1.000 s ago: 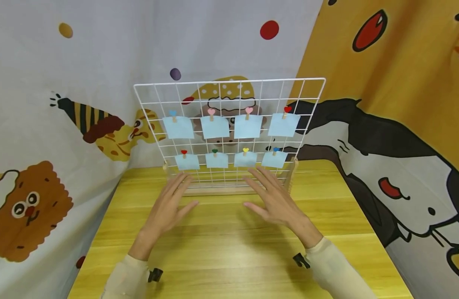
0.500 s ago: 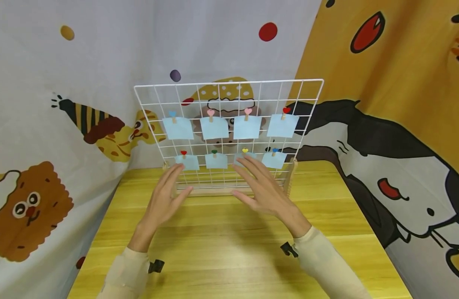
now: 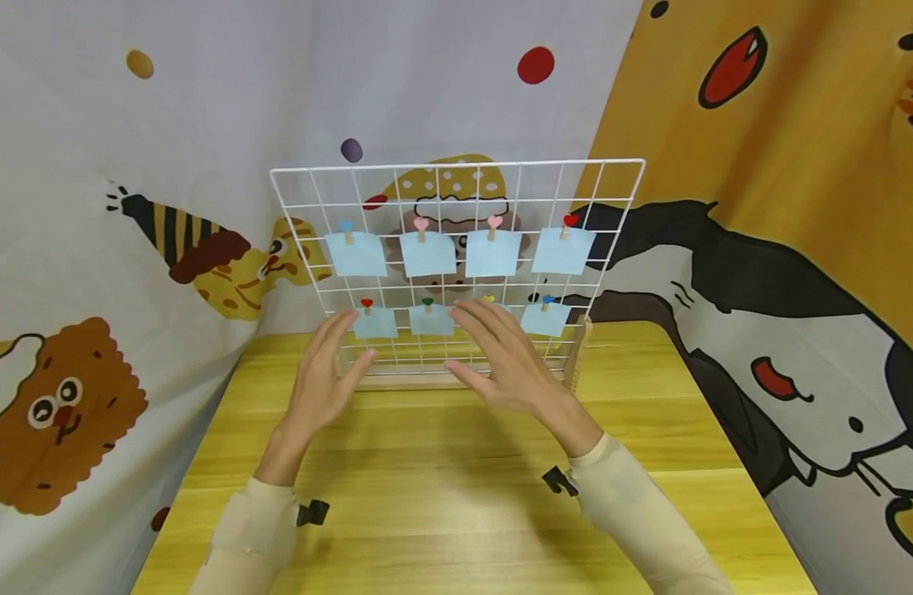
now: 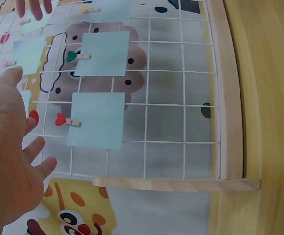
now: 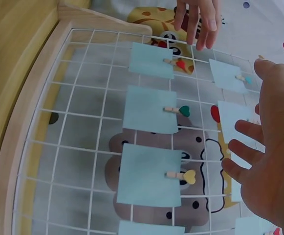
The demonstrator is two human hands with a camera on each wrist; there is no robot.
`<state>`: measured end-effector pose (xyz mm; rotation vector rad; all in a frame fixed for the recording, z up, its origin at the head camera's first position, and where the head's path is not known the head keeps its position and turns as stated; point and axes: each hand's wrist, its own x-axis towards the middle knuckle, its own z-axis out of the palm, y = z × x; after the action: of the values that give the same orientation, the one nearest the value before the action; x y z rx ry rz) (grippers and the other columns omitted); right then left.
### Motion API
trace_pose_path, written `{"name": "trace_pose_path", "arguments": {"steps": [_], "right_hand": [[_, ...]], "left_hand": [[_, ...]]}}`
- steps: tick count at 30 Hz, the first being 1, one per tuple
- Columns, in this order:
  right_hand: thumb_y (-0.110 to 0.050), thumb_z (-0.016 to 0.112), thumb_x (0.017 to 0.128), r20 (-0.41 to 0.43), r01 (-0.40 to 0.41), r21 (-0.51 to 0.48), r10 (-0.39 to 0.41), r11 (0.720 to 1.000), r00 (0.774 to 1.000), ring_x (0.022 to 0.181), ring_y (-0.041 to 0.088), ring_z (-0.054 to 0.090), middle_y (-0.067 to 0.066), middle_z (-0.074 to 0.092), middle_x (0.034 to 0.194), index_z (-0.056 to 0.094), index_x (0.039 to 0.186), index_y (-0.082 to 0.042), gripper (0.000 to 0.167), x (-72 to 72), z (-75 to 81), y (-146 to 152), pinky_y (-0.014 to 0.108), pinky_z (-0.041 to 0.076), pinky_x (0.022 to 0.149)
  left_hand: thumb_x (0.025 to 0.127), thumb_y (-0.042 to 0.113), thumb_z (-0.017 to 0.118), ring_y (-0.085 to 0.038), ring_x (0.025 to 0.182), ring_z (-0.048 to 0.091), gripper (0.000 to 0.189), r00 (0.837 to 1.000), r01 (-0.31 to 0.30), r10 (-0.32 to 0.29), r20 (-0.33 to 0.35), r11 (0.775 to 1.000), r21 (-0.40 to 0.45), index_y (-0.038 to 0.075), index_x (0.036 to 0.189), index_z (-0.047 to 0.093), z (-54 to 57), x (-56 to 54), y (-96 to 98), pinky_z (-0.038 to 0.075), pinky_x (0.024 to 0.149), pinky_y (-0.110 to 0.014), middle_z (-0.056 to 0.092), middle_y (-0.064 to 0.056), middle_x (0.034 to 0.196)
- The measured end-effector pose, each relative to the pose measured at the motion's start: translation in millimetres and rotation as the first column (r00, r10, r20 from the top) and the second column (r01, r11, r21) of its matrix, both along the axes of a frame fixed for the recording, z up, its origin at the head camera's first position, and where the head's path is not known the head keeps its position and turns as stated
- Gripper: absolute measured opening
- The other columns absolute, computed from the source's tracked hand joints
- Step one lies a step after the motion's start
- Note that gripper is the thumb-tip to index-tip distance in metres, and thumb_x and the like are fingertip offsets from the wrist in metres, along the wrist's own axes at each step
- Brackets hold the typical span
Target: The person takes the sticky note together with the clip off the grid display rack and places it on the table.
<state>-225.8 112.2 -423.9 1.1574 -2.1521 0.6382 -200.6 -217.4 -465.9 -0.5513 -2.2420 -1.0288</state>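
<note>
My left hand (image 3: 318,380) is held up in front of the lower left of a white wire grid panel (image 3: 456,164), fingers extended and nothing in them. To the right, my right hand (image 3: 504,359) reaches before the lower row, its fingers loosely extended and empty. It partly hides the note with the yellow heart clip (image 5: 183,176). Pale blue paper notes (image 3: 428,253) hang on the grid in two rows, each pinned by a small wooden clip with a coloured heart. A red heart clip (image 4: 66,120) holds the note nearest my left hand; the green heart clip (image 3: 427,303) is between my hands.
The grid stands in a pale wooden base (image 4: 229,98) at the back of a yellow wood-grain table (image 3: 426,496). Behind and around the table hangs a white curtain (image 3: 203,107) with cartoon prints. A black wrist mount (image 3: 312,512) juts from the left sleeve.
Both hands have risen and moved forward, toward the grid. The right hand has also shifted left, now covering much of the yellow-clipped note. The notes and clips stay where they were.
</note>
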Motion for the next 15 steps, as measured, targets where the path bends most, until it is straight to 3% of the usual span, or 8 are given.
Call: {"name": "trace_pose_path", "arguments": {"steps": [4, 7, 11, 15], "right_hand": [[-0.06, 0.051, 0.117, 0.005, -0.025, -0.038, 0.025, 0.999, 1.0, 0.152, 0.042, 0.058, 0.021, 0.064, 0.161, 0.057, 0.16, -0.002, 0.073, -2.7, 6.5, -8, 0.063, 0.045, 0.131], [-0.057, 0.053, 0.117, 0.003, -0.043, -0.06, 0.043, 0.997, 0.999, 0.149, 0.042, 0.062, 0.021, 0.066, 0.16, 0.058, 0.16, -0.001, 0.07, -4.3, 13.0, -15, 0.061, 0.047, 0.13], [-0.042, 0.069, 0.112, 0.006, -0.068, -0.083, 0.069, 0.994, 0.998, 0.142, 0.042, 0.067, 0.02, 0.071, 0.154, 0.058, 0.16, -0.002, 0.064, -6.7, 22.3, -22, 0.062, 0.052, 0.125], [-0.028, 0.079, 0.104, 0.022, -0.091, -0.112, 0.094, 0.989, 0.995, 0.137, 0.04, 0.071, 0.019, 0.076, 0.146, 0.061, 0.157, 0.0, 0.062, -10.3, 29.3, -28, 0.06, 0.055, 0.122]], "left_hand": [[0.099, 0.009, 0.082, -0.049, 0.154, 0.055, 0.066, 1.0, -0.003, 0.004, -0.026, 0.999, 0.041, -0.005, 0.159, 0.058, 5.9, -4.1, 1.0, 0.042, 0.129, -0.07, 0.059, -0.027, 0.164], [0.1, 0.009, 0.082, -0.048, 0.153, 0.055, 0.064, 1.0, -0.017, 0.019, -0.023, 0.997, 0.071, -0.004, 0.158, 0.059, 8.8, -7.8, 1.6, 0.042, 0.129, -0.071, 0.061, -0.027, 0.162], [0.101, 0.011, 0.081, -0.048, 0.151, 0.057, 0.062, 0.999, -0.039, 0.041, -0.019, 0.994, 0.107, -0.004, 0.157, 0.06, 11.9, -13.2, 2.1, 0.043, 0.128, -0.07, 0.063, -0.026, 0.16], [0.102, 0.011, 0.081, -0.048, 0.144, 0.062, 0.058, 0.997, -0.062, 0.067, -0.029, 0.987, 0.145, -0.004, 0.154, 0.062, 15.6, -17.0, 3.5, 0.05, 0.119, -0.058, 0.066, -0.025, 0.156]]}}
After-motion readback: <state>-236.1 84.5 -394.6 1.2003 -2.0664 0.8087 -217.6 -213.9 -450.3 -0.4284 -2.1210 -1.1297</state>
